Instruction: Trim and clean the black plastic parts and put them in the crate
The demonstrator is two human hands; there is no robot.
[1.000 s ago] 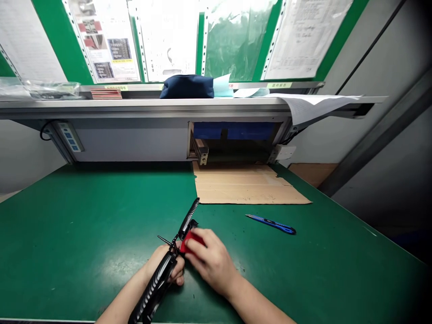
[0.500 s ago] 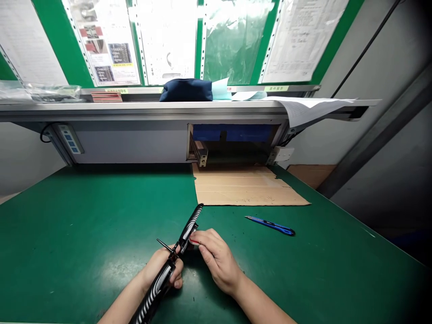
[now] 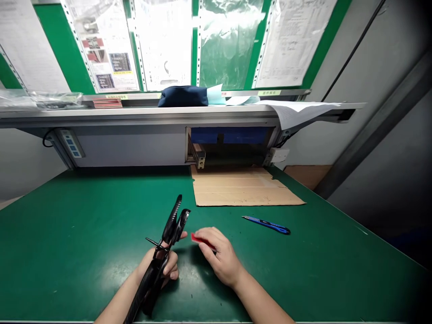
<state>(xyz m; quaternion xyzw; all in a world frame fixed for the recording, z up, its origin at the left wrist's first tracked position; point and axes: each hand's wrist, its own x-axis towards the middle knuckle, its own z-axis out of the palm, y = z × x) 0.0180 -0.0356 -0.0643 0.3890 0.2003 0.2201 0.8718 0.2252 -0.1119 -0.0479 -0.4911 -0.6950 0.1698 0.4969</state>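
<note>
My left hand (image 3: 164, 263) is closed around the middle of a long, glossy black part (image 3: 175, 225), held at a slant above the green table. Its upper end shows two separate lobes, and a thin black pin sticks out to the left near my fingers. The lower end runs toward the bottom edge of the view. My right hand (image 3: 219, 258) pinches a small, flat red piece with a pale edge (image 3: 202, 240), whose kind I cannot make out. A small gap separates it from the black part. My right fingers partly cover the red piece.
A blue utility knife (image 3: 266, 224) lies on the green table (image 3: 84, 234) to the right. Behind it is a flat cardboard sheet (image 3: 243, 189). Above the table's back, a shelf (image 3: 135, 114) carries a dark blue pouch (image 3: 184, 96) and papers.
The black part has turned, hiding its striped reflections and showing two lobes. My right hand has drawn the red piece off it, leaving a gap and more red in sight.
</note>
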